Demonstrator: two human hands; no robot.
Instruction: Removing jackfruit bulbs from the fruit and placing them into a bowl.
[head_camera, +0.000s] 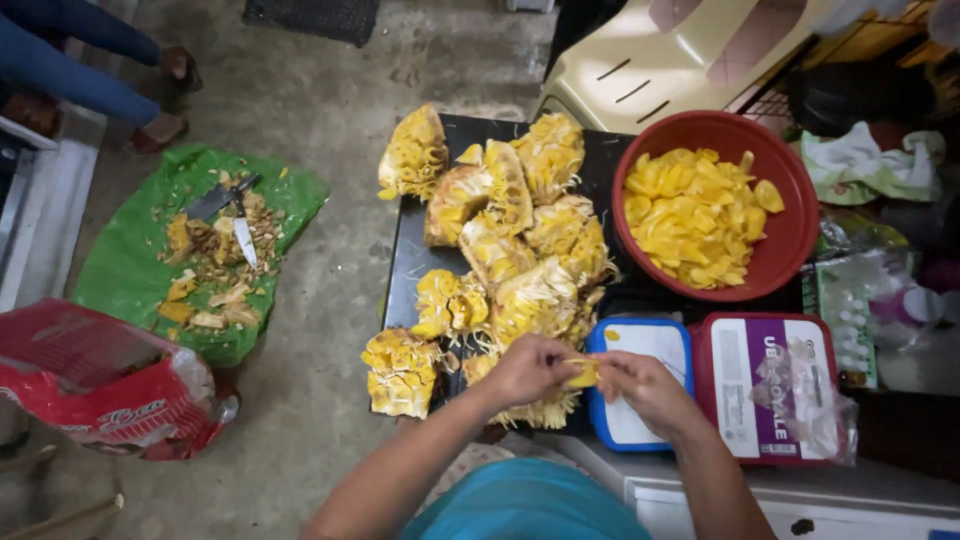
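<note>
My left hand (525, 368) and my right hand (645, 388) meet over the near edge of a black tray (405, 255), both pinching one small yellow fruit pod (582, 373). Just beyond my left hand lies a pile of cut jackfruit chunks (505, 235), yellow and fibrous. A red bowl (790, 240) at the right holds several peeled yellow pods. A blue-rimmed container lid (640, 345) lies under my right hand.
A red-lidded box (745, 385) sits right of the blue one. On the floor at left a green sheet (130, 260) carries peel scraps and two knives (232, 215). A red bag (100, 380) lies near left. Another person's feet (165, 100) stand top left. A cream chair (660, 60) stands behind.
</note>
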